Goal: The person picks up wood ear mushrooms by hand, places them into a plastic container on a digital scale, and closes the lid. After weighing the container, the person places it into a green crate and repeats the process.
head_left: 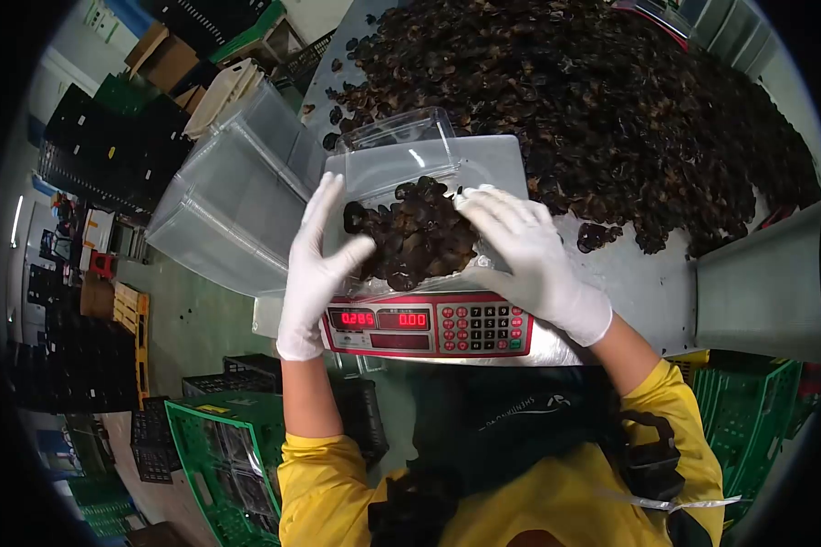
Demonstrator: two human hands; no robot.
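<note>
A clear plastic clamshell box (401, 144) lies with its lid raised on the grey pan of a digital scale (511, 157). Dark brown wood ear mushrooms (416, 232) are heaped in it. My white-gloved left hand (315, 260) is at the box's left side, fingers stretched and thumb apart, its thumb tip by the mushrooms. On the right side my gloved right hand (520, 242) spreads its fingers over the box's edge, fingertips at the heap. Neither hand grips anything visibly. The scale's red display (379, 319) reads about 0.285 and 0.00.
A large mound of wood ear mushrooms (593, 100) covers the table beyond and to the right. Stacked clear plastic boxes (237, 182) lean at the left. A green crate (223, 456) stands below on the left, another green crate (748, 410) on the right.
</note>
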